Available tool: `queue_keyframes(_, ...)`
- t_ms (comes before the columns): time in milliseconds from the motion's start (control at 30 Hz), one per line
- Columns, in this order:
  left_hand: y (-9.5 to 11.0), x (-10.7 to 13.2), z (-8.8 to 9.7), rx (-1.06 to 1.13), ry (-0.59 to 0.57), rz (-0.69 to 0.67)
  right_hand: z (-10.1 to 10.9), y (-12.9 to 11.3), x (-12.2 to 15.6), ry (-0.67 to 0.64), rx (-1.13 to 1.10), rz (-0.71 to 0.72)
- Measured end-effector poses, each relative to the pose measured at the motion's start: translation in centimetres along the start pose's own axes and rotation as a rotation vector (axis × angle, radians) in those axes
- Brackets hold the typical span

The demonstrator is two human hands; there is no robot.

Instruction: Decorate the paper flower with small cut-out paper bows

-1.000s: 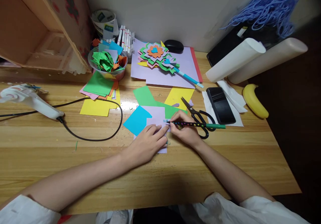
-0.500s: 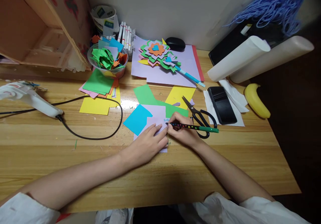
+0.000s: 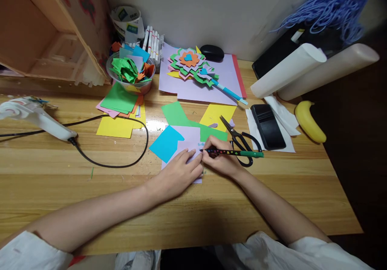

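My right hand (image 3: 222,159) grips a black pencil (image 3: 238,153) with coloured dots and a green end, its tip on a lilac paper sheet (image 3: 189,139) in the middle of the wooden desk (image 3: 181,205). My left hand (image 3: 178,173) lies flat on that lilac sheet, fingers pressed down just left of the pencil tip. A blue paper piece (image 3: 166,143) lies at the sheet's left, green paper (image 3: 178,116) and yellow paper (image 3: 217,114) behind it. Black-handled scissors (image 3: 240,141) lie just right of my right hand.
A layered paper flower (image 3: 190,62) lies on lilac sheets at the back. A bowl of paper scraps (image 3: 130,74), markers (image 3: 151,42), a tape roll (image 3: 127,21), a glue gun (image 3: 36,116) with its black cord (image 3: 121,165), a phone (image 3: 267,126), a banana (image 3: 310,120) and paper rolls (image 3: 290,70) surround the work.
My right hand and the pencil drew slightly left and nearer, the pencil lying flatter. My left hand stays pressed on the lilac sheet. The view shifted a little.
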State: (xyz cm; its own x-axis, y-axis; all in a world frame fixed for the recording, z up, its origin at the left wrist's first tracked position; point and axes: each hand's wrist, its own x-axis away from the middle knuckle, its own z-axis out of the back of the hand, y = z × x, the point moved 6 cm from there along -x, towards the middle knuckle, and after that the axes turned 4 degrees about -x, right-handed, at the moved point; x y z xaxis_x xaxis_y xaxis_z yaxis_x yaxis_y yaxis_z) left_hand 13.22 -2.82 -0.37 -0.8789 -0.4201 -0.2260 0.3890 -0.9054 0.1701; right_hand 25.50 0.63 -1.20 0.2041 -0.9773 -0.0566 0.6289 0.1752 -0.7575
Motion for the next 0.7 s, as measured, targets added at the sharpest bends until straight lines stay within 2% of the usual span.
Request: queue_keyframes(700,0.04,-0.29,0.21,0.037,-0.041,0.013,0.09,0.17,-0.01,0.025,-0.036,-0.027)
